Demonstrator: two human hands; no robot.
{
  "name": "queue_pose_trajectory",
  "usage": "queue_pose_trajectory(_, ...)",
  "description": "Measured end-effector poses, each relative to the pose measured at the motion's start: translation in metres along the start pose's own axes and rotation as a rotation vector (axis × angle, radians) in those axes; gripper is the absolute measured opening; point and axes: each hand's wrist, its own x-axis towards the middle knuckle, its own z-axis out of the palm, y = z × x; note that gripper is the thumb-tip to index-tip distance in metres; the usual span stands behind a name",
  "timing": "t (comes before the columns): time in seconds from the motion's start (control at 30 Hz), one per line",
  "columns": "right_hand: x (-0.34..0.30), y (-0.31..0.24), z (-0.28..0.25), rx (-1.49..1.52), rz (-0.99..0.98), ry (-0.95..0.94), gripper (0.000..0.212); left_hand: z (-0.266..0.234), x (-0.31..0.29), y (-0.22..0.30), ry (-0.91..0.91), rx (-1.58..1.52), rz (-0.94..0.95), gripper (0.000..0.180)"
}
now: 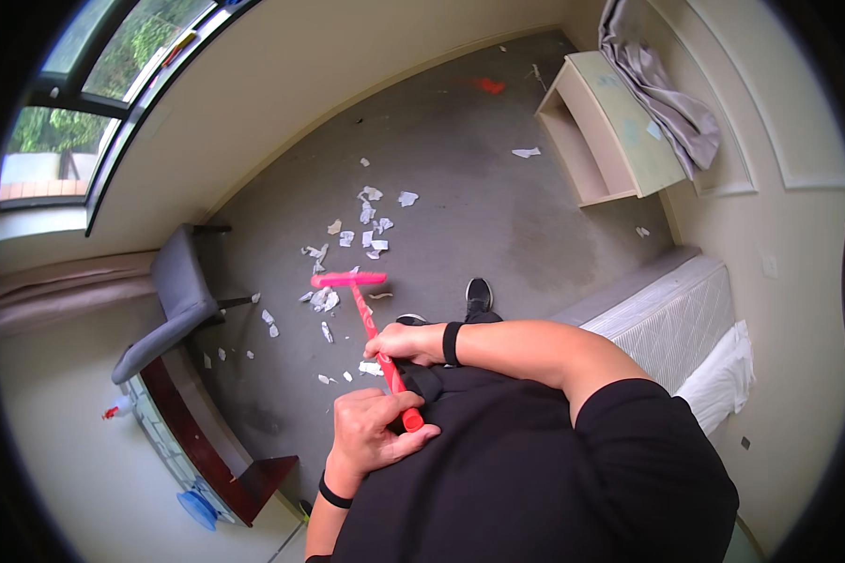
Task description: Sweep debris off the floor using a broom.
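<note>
Both my hands are wrapped round the red handle of a broom (pixel 364 314) with a wide pink head. My left hand (pixel 374 429) grips the handle near its top end, close to my body. Lower down the handle, my right hand (pixel 409 343) is closed round it. The broom's head is on or just above the grey floor, beside crumpled white paper scraps (pixel 324 299). More torn paper pieces (pixel 367 212) lie scattered beyond the head, and a few lie nearer my feet. Whether the bristles press on the floor cannot be made out.
A grey chair (pixel 180 281) stands at the left by a dark red desk (pixel 192 427). An open-fronted cabinet (pixel 620 127) with a draped curtain stands at the far right. Nearer on the right is a mattress (pixel 681 314). A red patch (pixel 489 85) marks the far floor.
</note>
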Motion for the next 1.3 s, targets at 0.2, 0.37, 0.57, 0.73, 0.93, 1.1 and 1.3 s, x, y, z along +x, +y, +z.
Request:
queue_pose_trajectory(0.2, 0.005, -0.017, -0.011, 0.136, -0.097, 0.192, 0.020, -0.012, -0.007, -0.016, 0.052, -0.035, -0.011, 0.027)
queue_pose_trajectory(0.37, 0.025, -0.043, -0.033, 0.079, -0.151, 0.302, 0.021, -0.031, 0.000, -0.042, 0.045, -0.085, -0.074, 0.027)
queue_pose_trajectory(0.57, 0.065, -0.074, -0.046, 0.079, -0.129, 0.493, 0.024, -0.041, 0.003, -0.103, 0.038, -0.232, -0.121, 0.037)
queue_pose_trajectory(0.73, 0.114, -0.081, -0.021, 0.019, 0.083, 0.394, 0.020, -0.075, -0.010, -0.136, 0.014, -0.260, -0.212, 0.032)
queue_pose_trajectory(0.93, 0.139, -0.092, 0.061, -0.108, 0.235, 0.067, 0.020, -0.125, -0.021, -0.132, 0.138, -0.248, -0.208, 0.027)
queue_pose_trajectory(1.1, 0.126, -0.120, 0.102, -0.168, 0.264, -0.028, 0.018, -0.145, -0.021, -0.128, 0.207, -0.187, -0.112, 0.030)
queue_pose_trajectory(1.3, 0.138, -0.147, 0.083, -0.155, 0.162, 0.056, 0.017, -0.150, -0.014, -0.134, 0.276, -0.192, -0.139, 0.034)
